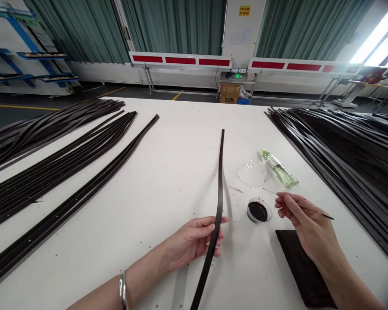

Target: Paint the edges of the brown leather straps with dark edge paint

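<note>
A long dark belt strap runs up the middle of the white table, its far part raised off the surface. My left hand is closed round it, thumb on top and fingers beneath. Small holes show along the near part of the strap. My right hand pinches a thin, needle-like stick with a dark rear end; its fine tip points left, above the table. Just left of that hand stands a small clear cup of thick dark paste. Below the hand lies a folded black cloth.
A clear plastic lid and a green-and-clear packet lie beyond the cup. Dark straps in several rows cover the left side of the table. A large pile of straps covers the right side.
</note>
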Tool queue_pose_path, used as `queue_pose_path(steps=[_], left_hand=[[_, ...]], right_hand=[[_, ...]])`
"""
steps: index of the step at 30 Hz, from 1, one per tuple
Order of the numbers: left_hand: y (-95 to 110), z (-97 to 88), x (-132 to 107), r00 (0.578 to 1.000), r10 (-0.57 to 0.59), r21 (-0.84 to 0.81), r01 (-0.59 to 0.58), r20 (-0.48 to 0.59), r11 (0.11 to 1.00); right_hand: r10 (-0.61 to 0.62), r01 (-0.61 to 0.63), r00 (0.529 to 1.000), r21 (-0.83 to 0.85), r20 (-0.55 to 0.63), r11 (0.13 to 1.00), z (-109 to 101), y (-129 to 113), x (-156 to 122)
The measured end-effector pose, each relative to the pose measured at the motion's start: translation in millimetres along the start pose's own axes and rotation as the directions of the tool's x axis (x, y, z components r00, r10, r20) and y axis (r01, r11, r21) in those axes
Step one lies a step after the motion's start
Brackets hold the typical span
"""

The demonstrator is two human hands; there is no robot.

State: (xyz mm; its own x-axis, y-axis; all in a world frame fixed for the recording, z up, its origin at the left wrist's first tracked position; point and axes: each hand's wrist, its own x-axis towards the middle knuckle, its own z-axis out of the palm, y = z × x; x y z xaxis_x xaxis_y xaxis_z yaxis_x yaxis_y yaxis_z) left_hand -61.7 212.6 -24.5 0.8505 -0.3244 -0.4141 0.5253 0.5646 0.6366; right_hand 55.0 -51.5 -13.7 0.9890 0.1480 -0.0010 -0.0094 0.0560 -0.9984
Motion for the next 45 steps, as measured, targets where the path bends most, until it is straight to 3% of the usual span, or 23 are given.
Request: queue_pose_path(steps=[4, 7, 9, 12, 17, 21, 27, 41, 43, 45], left_hand=[[3.9, 5.9, 9.5, 0.995, -0.045, 0.054, 0.05, -0.091, 0.997], [11.5, 9.4, 14.3, 0.99, -0.077, 0.178, 0.098, -0.121, 0.979], [13.3, 9.8, 15.9, 0.988, -0.106, 0.204, 0.127, -0.112, 0.971], [9.1, 6.8, 17.2, 0.984, -0.154, 0.148, 0.167, -0.094, 0.975], [2.2, -1.0, 19.6, 0.98, -0.181, 0.086, 0.188, -0.082, 0.978], [1.3, -4.4, 21.3, 0.981, -0.168, 0.066, 0.175, -0.097, 0.982], [-0.3, -4.1, 19.9, 0.983, -0.168, 0.044, 0.172, -0.079, 0.984], [1.7, -3.5, 20.6, 0.98, -0.177, 0.036, 0.181, -0.086, 0.983], [3.4, -2.4, 20.0, 0.98, -0.178, 0.039, 0.182, -0.087, 0.983], [5.2, -0.9, 19.1, 0.981, -0.172, 0.046, 0.177, -0.086, 0.983]], right_hand=[[-0.026, 0.028, 0.998, -0.039, 0.056, 0.999, -0.5, -2.5, 2.5], [-0.123, 0.131, 0.991, -0.244, 0.047, 0.961, -2.8, -4.1, 2.1], [-0.218, 0.226, 0.974, -0.407, 0.066, 0.885, -2.2, -4.4, 1.4], [-0.323, 0.371, 0.928, -0.54, 0.186, 0.755, 3.2, -0.9, 1.2], [-0.449, 0.57, 0.818, -0.61, 0.36, 0.55, 13.1, 10.4, 4.2], [-0.478, 0.611, 0.783, -0.636, 0.398, 0.471, 15.3, 13.9, 6.2], [-0.486, 0.631, 0.767, -0.631, 0.419, 0.452, 17.5, 14.7, 6.9], [-0.45, 0.585, 0.805, -0.649, 0.388, 0.486, 18.1, 16.2, 7.0], [-0.449, 0.549, 0.829, -0.638, 0.333, 0.541, 17.9, 11.4, 4.5], [-0.408, 0.44, 0.891, -0.593, 0.196, 0.675, 18.0, 6.2, 1.2]])
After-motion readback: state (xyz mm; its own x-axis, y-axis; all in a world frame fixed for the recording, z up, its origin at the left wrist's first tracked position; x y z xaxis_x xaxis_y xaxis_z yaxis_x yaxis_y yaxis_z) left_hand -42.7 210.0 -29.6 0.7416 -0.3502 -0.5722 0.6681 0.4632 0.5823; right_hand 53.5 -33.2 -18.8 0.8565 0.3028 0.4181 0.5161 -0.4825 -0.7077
